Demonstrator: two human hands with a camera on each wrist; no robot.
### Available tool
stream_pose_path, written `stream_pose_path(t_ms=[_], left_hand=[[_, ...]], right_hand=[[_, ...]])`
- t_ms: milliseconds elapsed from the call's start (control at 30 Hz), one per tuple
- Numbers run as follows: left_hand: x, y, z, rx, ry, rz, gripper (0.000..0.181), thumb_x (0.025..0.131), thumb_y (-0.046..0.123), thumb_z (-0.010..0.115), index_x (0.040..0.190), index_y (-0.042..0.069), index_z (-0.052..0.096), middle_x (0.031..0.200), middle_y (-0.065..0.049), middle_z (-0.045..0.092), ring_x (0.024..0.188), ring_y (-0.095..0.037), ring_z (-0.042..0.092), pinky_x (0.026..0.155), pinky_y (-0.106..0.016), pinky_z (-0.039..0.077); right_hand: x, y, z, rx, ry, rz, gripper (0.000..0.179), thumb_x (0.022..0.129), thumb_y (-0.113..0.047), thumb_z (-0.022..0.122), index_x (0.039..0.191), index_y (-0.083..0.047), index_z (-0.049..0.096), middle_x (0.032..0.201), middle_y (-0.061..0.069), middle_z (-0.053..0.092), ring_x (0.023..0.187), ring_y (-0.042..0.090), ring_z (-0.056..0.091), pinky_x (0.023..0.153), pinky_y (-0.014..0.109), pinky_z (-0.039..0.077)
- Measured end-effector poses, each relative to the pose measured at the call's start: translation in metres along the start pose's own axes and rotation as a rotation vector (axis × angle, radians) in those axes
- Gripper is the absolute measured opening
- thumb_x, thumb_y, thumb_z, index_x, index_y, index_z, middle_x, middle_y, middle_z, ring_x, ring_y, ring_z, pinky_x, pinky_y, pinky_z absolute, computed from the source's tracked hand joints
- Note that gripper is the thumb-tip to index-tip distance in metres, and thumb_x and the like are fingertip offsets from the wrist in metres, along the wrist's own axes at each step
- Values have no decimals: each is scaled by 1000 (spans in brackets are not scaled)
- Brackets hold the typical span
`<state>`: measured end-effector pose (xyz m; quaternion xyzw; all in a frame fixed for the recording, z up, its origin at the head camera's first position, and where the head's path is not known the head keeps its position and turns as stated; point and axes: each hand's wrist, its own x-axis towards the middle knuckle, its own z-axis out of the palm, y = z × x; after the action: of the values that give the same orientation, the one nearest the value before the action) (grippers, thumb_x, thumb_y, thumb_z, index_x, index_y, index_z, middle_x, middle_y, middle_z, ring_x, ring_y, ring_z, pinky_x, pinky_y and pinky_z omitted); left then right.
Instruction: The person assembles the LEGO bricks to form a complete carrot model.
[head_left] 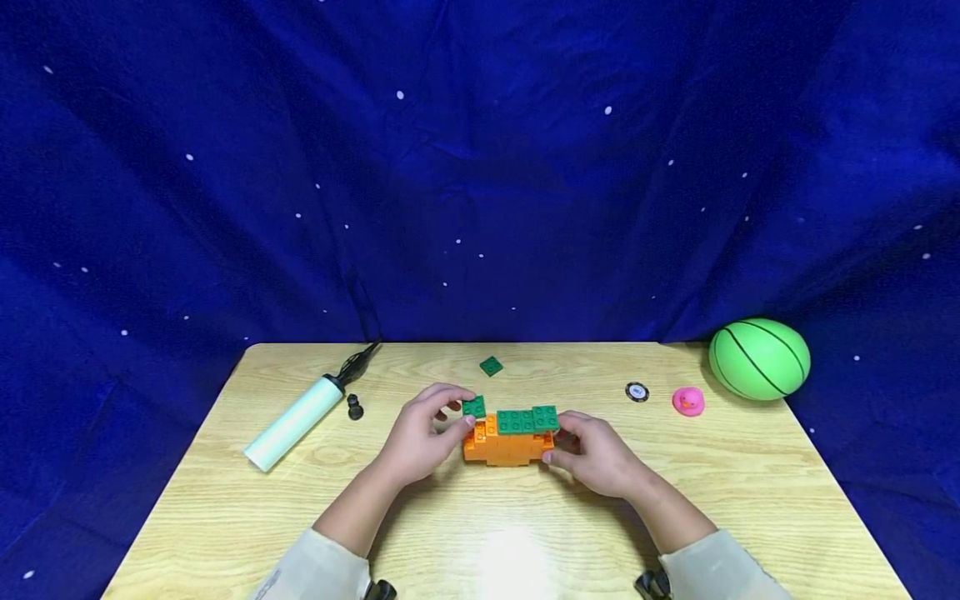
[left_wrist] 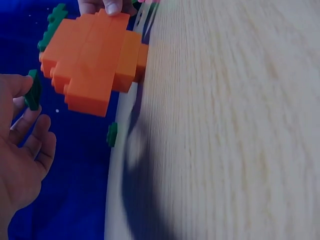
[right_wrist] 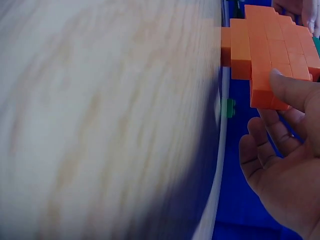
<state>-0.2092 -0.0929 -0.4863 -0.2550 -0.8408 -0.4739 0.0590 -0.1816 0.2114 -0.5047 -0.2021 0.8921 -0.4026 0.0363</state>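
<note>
An orange toy-brick build stands on the table in front of the person, stepped at its ends. Green plates with studs cover the right part of its top; orange studs show bare at the left. My left hand pinches a small green square plate between thumb and fingers, just above the build's left end. In the left wrist view that plate is apart from the orange bricks. My right hand grips the build's right end, its thumb on the near side and fingers behind.
Another green plate lies near the table's back edge. To the left are a pale green hand pump with a black end and a small black piece. A poker chip, pink rubber duck and green ball stand right.
</note>
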Motion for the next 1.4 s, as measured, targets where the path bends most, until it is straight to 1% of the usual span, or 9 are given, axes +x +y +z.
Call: stream_pose_path(t_ms=[233,400,633,767,900,1000,1100,1200,1400], left_hand=[[-2,10,-1,11,-40,72,28,96,17,76,124,22,72,123,12,65,104,-13,61,83,-35,54],[-2,13,-2,12,-59,64,27,97,19,75,124,23,72,123,14,64,105,-14,61,83,-36,53],[-3,13,-2,-4,-94,28,28,98,21,74,125,28,73,126,16,62,110,-14,61,85,-39,56],[-3,13,-1,-6,-102,31,28,98,20,74,125,27,73,126,14,62,108,-14,61,85,-41,56],[-3,12,-2,-9,-102,40,29,97,18,75,125,26,73,126,14,63,107,-14,61,85,-41,54],[-4,11,-2,-10,-107,41,29,97,18,74,124,27,73,126,16,62,107,-13,60,85,-41,54],[-4,10,-2,-5,-111,42,27,98,22,74,123,29,72,128,17,63,108,-10,60,85,-40,53],[-3,11,-1,-8,-104,33,24,98,27,74,121,30,72,128,19,64,109,-8,61,85,-39,53],[-4,14,3,-67,-62,-48,22,95,28,78,116,34,74,117,22,68,104,-7,62,86,-41,53]], right_hand=[[1,-3,0,-16,6,6,26,94,-17,79,87,-11,55,87,10,54,70,16,46,59,26,38],[1,-4,-1,-22,-1,2,31,94,-17,79,84,-4,52,84,15,49,66,14,39,59,25,33],[1,-5,0,-30,-6,-15,40,94,-18,79,82,4,48,84,12,48,65,10,35,60,25,32],[2,-5,1,-46,2,-45,32,93,-18,80,82,-3,54,88,6,54,70,12,42,63,28,35],[3,-5,3,-64,11,-67,13,93,-18,80,96,-17,68,102,-5,64,87,17,57,73,31,46],[4,-6,2,-61,2,-64,15,93,-18,80,104,-22,70,109,-9,65,94,19,61,78,32,49],[5,-7,2,-60,-6,-64,13,93,-17,79,94,-15,67,99,-3,62,83,17,55,70,30,44],[5,-7,2,-59,-11,-66,29,93,-16,79,82,-4,56,87,7,54,71,14,43,63,29,34],[7,-9,3,-63,-19,-60,36,94,-15,79,78,-2,50,86,9,51,68,10,37,62,29,32]])
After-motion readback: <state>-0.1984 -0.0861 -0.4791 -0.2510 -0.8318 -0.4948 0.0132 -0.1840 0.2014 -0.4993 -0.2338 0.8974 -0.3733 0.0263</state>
